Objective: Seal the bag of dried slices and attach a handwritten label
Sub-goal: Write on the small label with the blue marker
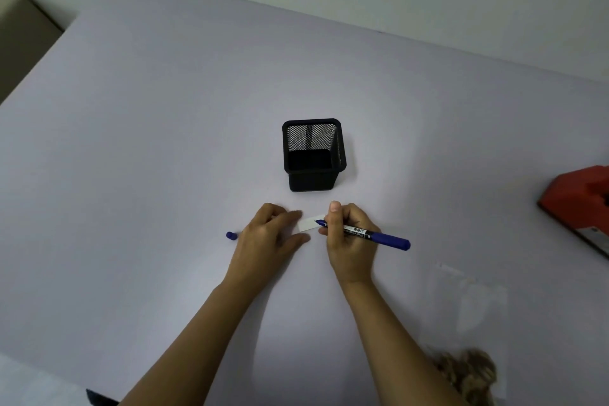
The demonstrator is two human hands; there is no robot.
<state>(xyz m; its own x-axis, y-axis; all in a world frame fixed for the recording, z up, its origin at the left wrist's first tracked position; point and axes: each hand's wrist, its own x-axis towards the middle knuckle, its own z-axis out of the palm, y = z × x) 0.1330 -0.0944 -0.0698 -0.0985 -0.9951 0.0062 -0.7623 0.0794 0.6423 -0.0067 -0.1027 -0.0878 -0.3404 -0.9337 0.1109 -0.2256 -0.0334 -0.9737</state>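
A small white label (307, 223) lies on the pale table in front of me. My left hand (268, 234) rests flat beside it, fingertips touching its left end. My right hand (349, 237) grips a blue marker (379, 236), its tip down on the label's right part. The marker's blue cap (231, 235) lies on the table left of my left hand. A clear plastic bag (468, 313) lies at the lower right, with brownish dried slices (468, 372) at its near end, partly hidden by my right forearm.
A black mesh pen holder (313, 155) stands just beyond my hands. A red device (580, 204) sits at the right edge of the table. The table's left edge drops off beside a beige surface (23, 36).
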